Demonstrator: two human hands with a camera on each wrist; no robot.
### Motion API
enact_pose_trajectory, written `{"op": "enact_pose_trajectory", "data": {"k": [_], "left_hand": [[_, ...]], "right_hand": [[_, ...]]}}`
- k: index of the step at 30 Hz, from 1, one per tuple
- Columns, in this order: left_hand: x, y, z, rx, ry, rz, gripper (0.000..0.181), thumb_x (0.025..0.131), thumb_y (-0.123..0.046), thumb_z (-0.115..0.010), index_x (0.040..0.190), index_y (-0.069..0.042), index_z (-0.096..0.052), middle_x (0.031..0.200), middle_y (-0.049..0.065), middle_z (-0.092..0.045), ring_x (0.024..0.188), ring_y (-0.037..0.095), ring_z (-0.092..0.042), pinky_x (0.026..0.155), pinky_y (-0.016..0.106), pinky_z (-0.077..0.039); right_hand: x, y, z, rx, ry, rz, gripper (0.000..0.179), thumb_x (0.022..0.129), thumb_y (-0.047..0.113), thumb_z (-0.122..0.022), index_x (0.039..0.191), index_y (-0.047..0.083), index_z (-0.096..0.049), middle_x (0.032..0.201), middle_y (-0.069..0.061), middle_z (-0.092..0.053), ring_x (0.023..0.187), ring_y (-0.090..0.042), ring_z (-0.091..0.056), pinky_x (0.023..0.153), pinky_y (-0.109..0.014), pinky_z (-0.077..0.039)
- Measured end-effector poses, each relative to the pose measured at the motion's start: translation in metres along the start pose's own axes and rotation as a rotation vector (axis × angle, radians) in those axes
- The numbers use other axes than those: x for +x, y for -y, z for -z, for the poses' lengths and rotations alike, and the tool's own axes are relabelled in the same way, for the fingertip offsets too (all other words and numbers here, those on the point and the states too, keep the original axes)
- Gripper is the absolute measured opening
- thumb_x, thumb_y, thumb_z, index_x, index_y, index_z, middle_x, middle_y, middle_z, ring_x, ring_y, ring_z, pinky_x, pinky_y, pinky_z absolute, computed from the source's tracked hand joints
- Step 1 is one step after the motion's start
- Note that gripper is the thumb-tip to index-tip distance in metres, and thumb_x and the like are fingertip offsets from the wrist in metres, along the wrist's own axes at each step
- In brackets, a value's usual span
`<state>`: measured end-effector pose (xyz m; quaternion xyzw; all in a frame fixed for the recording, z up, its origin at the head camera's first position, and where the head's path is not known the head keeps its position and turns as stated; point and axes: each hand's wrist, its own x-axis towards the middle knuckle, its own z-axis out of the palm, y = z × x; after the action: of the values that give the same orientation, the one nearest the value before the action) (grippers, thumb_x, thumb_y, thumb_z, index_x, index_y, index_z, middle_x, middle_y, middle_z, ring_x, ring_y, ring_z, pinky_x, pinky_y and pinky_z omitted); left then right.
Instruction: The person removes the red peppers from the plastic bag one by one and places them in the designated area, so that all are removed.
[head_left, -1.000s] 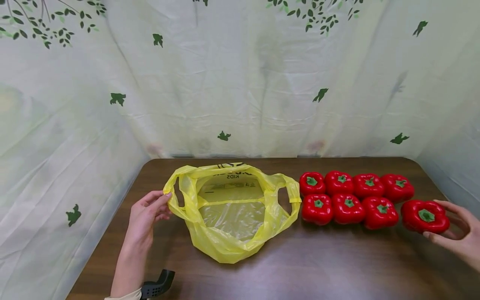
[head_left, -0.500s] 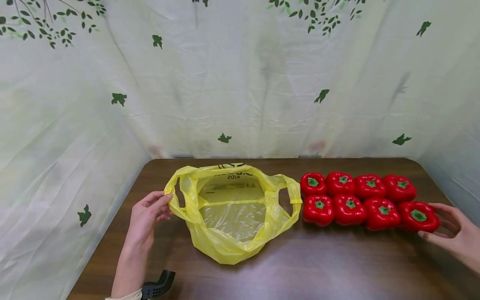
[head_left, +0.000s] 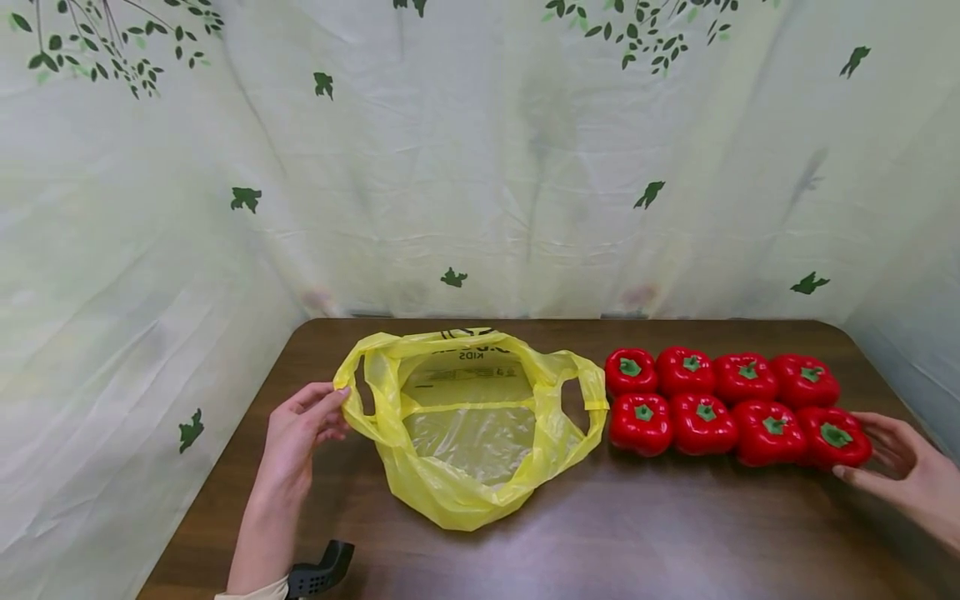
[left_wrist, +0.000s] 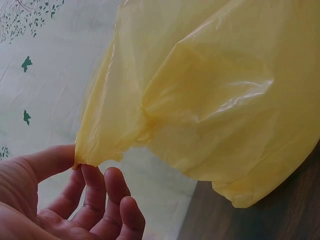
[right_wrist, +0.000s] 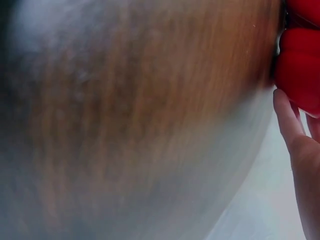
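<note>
A yellow plastic bag [head_left: 457, 496] stands on the table with its mouth spread wide. My left hand [head_left: 303, 429] pinches the bag's left handle between thumb and index finger; in the left wrist view the other fingers of that hand [left_wrist: 92, 200] curl loosely below the yellow film [left_wrist: 210, 100]. On the right, my right hand [head_left: 903, 467] holds a red bell pepper [head_left: 831, 446] at the right end of the front row, thumb in front and fingers behind. In the right wrist view the thumb touches the red pepper [right_wrist: 300, 70]; most of that hand is cut off.
Several other red bell peppers [head_left: 701, 425] with green stems sit in two rows right of the bag, close together. The dark wooden table [head_left: 637, 533] ends before a pale curtain [head_left: 480, 167] with leaf prints. A black device [head_left: 321, 571] is at the left wrist.
My right hand has moved the red bell pepper left until it sits against the end of the front row. The left hand keeps its pinch on the bag's handle.
</note>
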<state>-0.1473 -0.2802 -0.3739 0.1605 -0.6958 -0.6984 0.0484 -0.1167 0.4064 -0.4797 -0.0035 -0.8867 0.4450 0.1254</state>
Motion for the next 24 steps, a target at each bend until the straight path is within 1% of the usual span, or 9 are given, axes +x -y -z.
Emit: {"op": "enact_pose_trajectory", "data": {"k": [5, 7, 9, 12, 14, 17, 20, 21, 24], "left_hand": [[0.000, -0.001, 0.000, -0.021, 0.012, -0.016, 0.011, 0.091, -0.020, -0.074, 0.092, -0.011, -0.068, 0.071, -0.001, -0.066, 0.059, 0.015, -0.062, 0.059, 0.028, -0.053], [0.000, 0.000, -0.001, -0.021, 0.010, -0.015, 0.011, 0.090, -0.020, -0.074, 0.091, -0.011, -0.068, 0.071, -0.001, -0.066, 0.059, 0.015, -0.062, 0.059, 0.028, -0.053], [0.000, 0.000, -0.001, -0.017, 0.008, -0.013, 0.011, 0.090, -0.021, -0.074, 0.091, -0.011, -0.069, 0.071, -0.001, -0.067, 0.059, 0.015, -0.062, 0.059, 0.028, -0.053], [0.000, 0.000, -0.001, -0.016, 0.009, -0.010, 0.012, 0.090, -0.021, -0.074, 0.092, -0.011, -0.068, 0.071, -0.001, -0.067, 0.059, 0.015, -0.062, 0.060, 0.028, -0.054], [0.001, 0.000, -0.001, -0.015, 0.008, -0.013, 0.012, 0.090, -0.022, -0.074, 0.092, -0.011, -0.068, 0.071, -0.001, -0.067, 0.059, 0.015, -0.062, 0.060, 0.028, -0.054], [0.002, -0.001, -0.001, -0.018, 0.013, -0.018, 0.013, 0.089, -0.023, -0.075, 0.092, -0.011, -0.068, 0.072, -0.001, -0.067, 0.060, 0.016, -0.063, 0.060, 0.028, -0.054], [0.001, -0.003, 0.000, -0.012, 0.024, -0.015, 0.014, 0.089, -0.023, -0.076, 0.092, -0.012, -0.069, 0.074, -0.002, -0.068, 0.062, 0.015, -0.063, 0.062, 0.028, -0.054], [0.001, -0.004, 0.000, -0.005, 0.032, -0.012, 0.015, 0.088, -0.024, -0.076, 0.092, -0.012, -0.069, 0.075, -0.002, -0.068, 0.063, 0.015, -0.064, 0.063, 0.029, -0.054], [-0.002, -0.005, 0.003, 0.021, 0.055, -0.007, 0.017, 0.088, -0.025, -0.076, 0.094, -0.011, -0.069, 0.079, -0.002, -0.069, 0.066, 0.016, -0.065, 0.065, 0.030, -0.054]], "right_hand": [[0.001, -0.001, -0.002, 0.007, 0.015, 0.002, 0.079, 0.085, 0.000, -0.076, 0.148, 0.021, -0.033, 0.124, 0.030, -0.036, 0.109, 0.023, -0.035, 0.084, 0.002, -0.033], [0.001, -0.002, -0.003, -0.015, 0.034, -0.028, 0.082, 0.086, 0.004, -0.076, 0.151, 0.020, -0.027, 0.135, 0.020, -0.037, 0.117, 0.020, -0.033, 0.083, 0.002, -0.034], [0.003, -0.001, -0.004, -0.041, 0.056, -0.067, 0.087, 0.088, 0.009, -0.075, 0.154, 0.014, -0.020, 0.149, 0.000, -0.035, 0.134, 0.007, -0.029, 0.083, 0.002, -0.033], [0.004, 0.001, -0.003, -0.072, 0.072, -0.132, 0.093, 0.091, 0.018, -0.073, 0.157, 0.010, -0.009, 0.156, -0.030, -0.017, 0.147, -0.020, -0.016, 0.086, 0.001, -0.029], [0.004, 0.003, -0.004, -0.077, 0.057, -0.169, 0.093, 0.093, 0.024, -0.071, 0.158, 0.013, -0.004, 0.157, -0.033, -0.012, 0.148, -0.032, -0.011, 0.096, -0.003, -0.025], [0.002, 0.011, -0.004, -0.030, -0.035, -0.140, 0.089, 0.092, 0.017, -0.071, 0.158, 0.022, -0.010, 0.159, -0.016, -0.023, 0.146, -0.016, -0.023, 0.100, -0.005, -0.024], [0.002, 0.027, -0.003, 0.047, -0.147, -0.032, 0.086, 0.088, -0.003, -0.070, 0.155, 0.024, -0.022, 0.150, 0.005, -0.038, 0.132, 0.002, -0.035, 0.102, -0.006, -0.026], [0.002, 0.034, -0.003, 0.053, -0.181, 0.003, 0.086, 0.086, -0.008, -0.070, 0.153, 0.023, -0.025, 0.145, 0.013, -0.041, 0.125, 0.006, -0.037, 0.096, -0.002, -0.027], [0.004, 0.056, -0.001, 0.065, -0.240, 0.042, 0.084, 0.085, -0.013, -0.067, 0.152, 0.022, -0.030, 0.140, 0.018, -0.043, 0.124, 0.006, -0.038, 0.097, -0.003, -0.028]]}}
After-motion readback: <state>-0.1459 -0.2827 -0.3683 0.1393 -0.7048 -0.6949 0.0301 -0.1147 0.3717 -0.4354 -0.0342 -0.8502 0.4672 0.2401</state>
